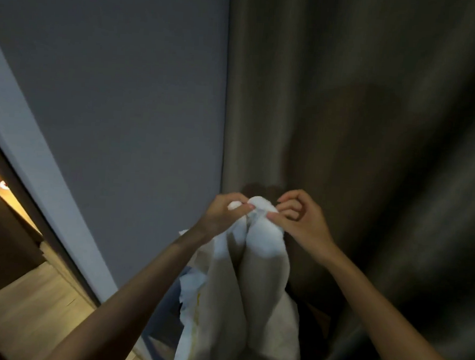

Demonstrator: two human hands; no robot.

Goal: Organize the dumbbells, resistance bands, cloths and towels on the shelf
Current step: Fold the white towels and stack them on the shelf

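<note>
A white towel [255,286] hangs down in front of me, held up by its top edge in long loose folds. My left hand [223,215] grips the top left part of it, with a bit of white cloth bunched in the fist. My right hand [300,220] pinches the top right part between thumb and curled fingers. The two hands are close together. The towel's lower end runs out of view at the bottom. No shelf, dumbbell or resistance band is visible.
A dark brown curtain [372,132] hangs right behind the towel. A grey wall [119,89] fills the left, ending at a pale doorframe [24,139]. Wooden floor [34,306] and a lit doorway lie at the lower left.
</note>
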